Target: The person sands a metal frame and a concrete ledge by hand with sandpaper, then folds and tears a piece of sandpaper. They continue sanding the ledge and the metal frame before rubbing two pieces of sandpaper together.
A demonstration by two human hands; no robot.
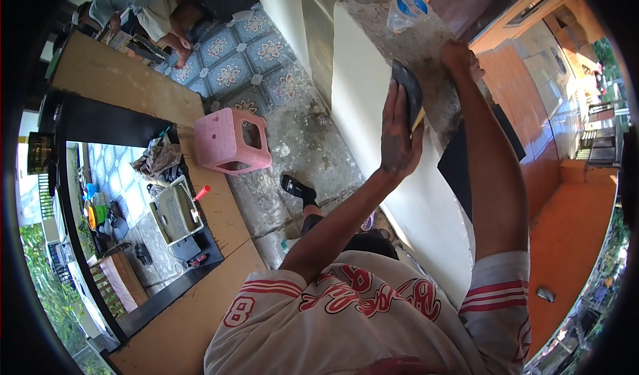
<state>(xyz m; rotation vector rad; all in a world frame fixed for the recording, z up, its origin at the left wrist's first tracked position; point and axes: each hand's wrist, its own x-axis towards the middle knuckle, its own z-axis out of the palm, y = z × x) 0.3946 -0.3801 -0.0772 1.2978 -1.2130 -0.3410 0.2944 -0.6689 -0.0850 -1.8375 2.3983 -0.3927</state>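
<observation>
My left hand (401, 138) presses a dark, bent sanding pad (407, 85) against the top corner of a white half wall (363, 75). Its fingers lie along the pad, the thumb on the near side by a yellowish edge. On the rough grey top (432, 48) of the wall rests my right hand (460, 62), its fingers curled near the far edge; what they hold, if anything, is hidden. Beyond both hands, a clear plastic cup (407, 12) with a blue label lies on the same ledge.
A pink plastic stool (229, 140) stands on the stained floor to the left. A tool tray (176, 212) sits in the dark-framed opening. Another person (136, 5) bends over at the upper left. Past the wall, an orange floor (572, 228) stretches to the right.
</observation>
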